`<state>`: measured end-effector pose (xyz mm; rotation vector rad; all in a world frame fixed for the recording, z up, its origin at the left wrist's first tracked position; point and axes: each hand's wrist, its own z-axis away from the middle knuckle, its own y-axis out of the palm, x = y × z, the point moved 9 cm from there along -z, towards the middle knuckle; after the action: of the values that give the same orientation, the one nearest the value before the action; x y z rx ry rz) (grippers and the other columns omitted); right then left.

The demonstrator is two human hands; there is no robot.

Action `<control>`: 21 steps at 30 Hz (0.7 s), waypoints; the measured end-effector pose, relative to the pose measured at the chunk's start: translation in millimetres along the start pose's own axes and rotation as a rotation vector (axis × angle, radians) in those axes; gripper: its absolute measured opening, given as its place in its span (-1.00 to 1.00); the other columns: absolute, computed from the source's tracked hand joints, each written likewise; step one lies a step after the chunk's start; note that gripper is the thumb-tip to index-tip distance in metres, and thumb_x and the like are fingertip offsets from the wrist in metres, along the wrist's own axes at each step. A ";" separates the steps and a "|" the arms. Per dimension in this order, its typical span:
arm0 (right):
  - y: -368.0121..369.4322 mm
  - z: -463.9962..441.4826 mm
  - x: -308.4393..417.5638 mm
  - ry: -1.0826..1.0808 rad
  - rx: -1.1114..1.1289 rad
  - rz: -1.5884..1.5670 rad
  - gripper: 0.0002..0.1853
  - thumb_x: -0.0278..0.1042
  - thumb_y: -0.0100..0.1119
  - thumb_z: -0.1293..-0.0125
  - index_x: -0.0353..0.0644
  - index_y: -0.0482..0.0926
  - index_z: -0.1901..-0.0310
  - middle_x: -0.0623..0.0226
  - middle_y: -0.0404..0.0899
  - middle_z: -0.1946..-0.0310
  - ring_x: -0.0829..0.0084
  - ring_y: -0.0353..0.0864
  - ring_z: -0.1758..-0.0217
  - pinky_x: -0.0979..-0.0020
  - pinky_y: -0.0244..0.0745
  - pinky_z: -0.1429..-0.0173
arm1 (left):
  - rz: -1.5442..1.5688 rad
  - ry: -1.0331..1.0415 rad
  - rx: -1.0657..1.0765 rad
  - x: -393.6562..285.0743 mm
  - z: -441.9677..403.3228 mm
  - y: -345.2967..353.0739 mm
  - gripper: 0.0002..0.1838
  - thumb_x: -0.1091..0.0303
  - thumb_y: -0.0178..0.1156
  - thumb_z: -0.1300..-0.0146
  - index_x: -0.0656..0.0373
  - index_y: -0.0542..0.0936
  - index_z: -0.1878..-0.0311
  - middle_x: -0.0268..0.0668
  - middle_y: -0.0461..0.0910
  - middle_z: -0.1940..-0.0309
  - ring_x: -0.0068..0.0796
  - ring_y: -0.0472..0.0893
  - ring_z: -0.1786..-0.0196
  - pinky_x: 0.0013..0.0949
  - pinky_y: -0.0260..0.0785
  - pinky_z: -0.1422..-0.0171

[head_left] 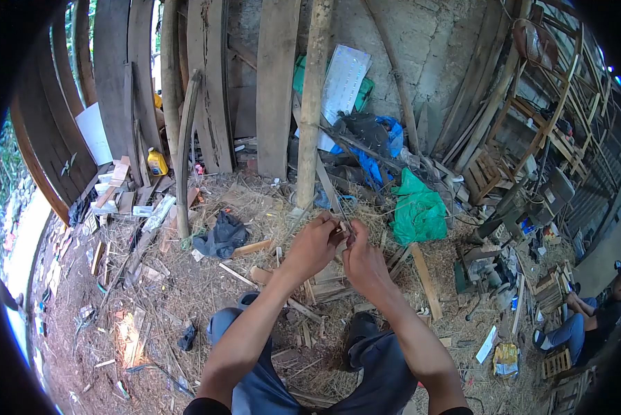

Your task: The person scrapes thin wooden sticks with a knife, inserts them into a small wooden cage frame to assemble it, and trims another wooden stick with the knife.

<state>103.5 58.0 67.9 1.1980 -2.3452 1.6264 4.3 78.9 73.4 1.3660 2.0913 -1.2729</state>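
Both hands are held close together near the middle of the head view, above the littered ground. My left hand has its fingers closed in a pinch around a small, light-coloured piece that I cannot make out. Beside it, my right hand is closed at the lower end of a long, thin, greyish blade-like piece, which points up and away. The fingertips of the two hands nearly meet, and they hide part of what lies between them.
A wooden post stands just beyond the hands. Right of it lie a green plastic bag and blue plastic. A dark cloth lies to the left. Another person sits at the far right.
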 end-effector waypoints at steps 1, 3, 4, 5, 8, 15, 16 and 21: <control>1.2 0.2 0.3 0.000 0.000 0.002 -0.46 -0.55 -0.08 -0.22 -0.36 -0.04 -0.19 -0.14 0.52 0.51 -0.20 0.51 0.47 -0.11 0.34 0.38 | -0.040 -0.008 -0.005 1.6 1.0 1.4 -0.84 0.43 0.19 -0.17 0.37 0.53 0.29 -0.03 0.51 0.29 0.06 0.52 0.19 -0.09 0.36 0.13; 1.7 0.3 -1.3 0.024 -0.012 -0.008 -0.51 -0.55 -0.09 -0.24 -0.35 -0.02 -0.16 -0.15 0.52 0.50 -0.22 0.50 0.45 -0.11 0.34 0.38 | -0.057 -0.008 -0.018 3.0 2.1 4.0 -0.83 0.42 0.19 -0.17 0.36 0.53 0.28 -0.04 0.50 0.27 0.05 0.53 0.19 -0.09 0.37 0.15; 2.5 0.4 -1.3 0.024 -0.011 -0.007 -0.51 -0.55 -0.09 -0.24 -0.35 -0.02 -0.16 -0.15 0.52 0.50 -0.22 0.50 0.45 -0.11 0.34 0.38 | -0.076 -0.011 -0.029 3.5 3.6 4.5 -0.83 0.41 0.18 -0.18 0.36 0.52 0.27 -0.05 0.50 0.26 0.04 0.53 0.19 -0.09 0.38 0.16; 3.1 0.3 -2.9 0.041 -0.012 -0.004 -0.53 -0.55 -0.09 -0.24 -0.36 -0.01 -0.13 -0.17 0.52 0.48 -0.23 0.50 0.44 -0.10 0.34 0.38 | -0.075 -0.011 -0.030 3.4 5.1 6.3 -0.83 0.41 0.18 -0.18 0.36 0.52 0.27 -0.05 0.50 0.26 0.04 0.53 0.19 -0.09 0.38 0.16; 6.3 -0.6 -7.3 0.035 -0.032 0.012 -0.57 -0.52 -0.08 -0.26 -0.39 0.03 -0.10 -0.25 0.51 0.43 -0.23 0.51 0.42 -0.09 0.36 0.38 | -0.121 -0.063 -0.041 3.5 7.2 6.7 -0.83 0.44 0.17 -0.17 0.35 0.51 0.24 -0.06 0.48 0.24 0.03 0.53 0.19 -0.10 0.40 0.17; 2.2 -0.8 -7.2 0.092 -0.036 -0.001 -0.68 -0.48 -0.09 -0.29 -0.38 0.07 0.03 -0.37 0.47 0.38 -0.28 0.49 0.35 -0.10 0.34 0.37 | -0.321 -0.013 -0.018 -5.6 10.3 12.6 -0.80 0.53 0.15 0.01 0.29 0.48 0.25 -0.08 0.45 0.16 -0.02 0.57 0.14 -0.11 0.48 0.14; 2.3 -0.2 -9.7 0.094 -0.037 -0.002 -0.68 -0.48 -0.09 -0.29 -0.38 0.07 0.03 -0.37 0.47 0.38 -0.28 0.49 0.35 -0.10 0.34 0.37 | -0.346 0.031 -0.016 -10.1 10.3 12.7 -0.78 0.54 0.15 0.02 0.28 0.47 0.24 -0.08 0.44 0.15 -0.02 0.57 0.13 -0.11 0.48 0.14; -0.4 1.6 -7.0 0.128 0.002 -0.059 -0.66 -0.48 -0.08 -0.29 -0.34 0.06 -0.01 -0.32 0.49 0.46 -0.28 0.49 0.37 -0.10 0.32 0.40 | -0.248 -0.005 -0.079 -10.3 12.2 9.4 -0.88 0.56 0.12 -0.05 0.32 0.49 0.30 -0.06 0.46 0.28 0.06 0.52 0.20 -0.05 0.40 0.17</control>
<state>109.2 60.6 64.4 1.1168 -2.2109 1.6354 15.1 64.5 69.1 1.0961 2.3378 -1.2679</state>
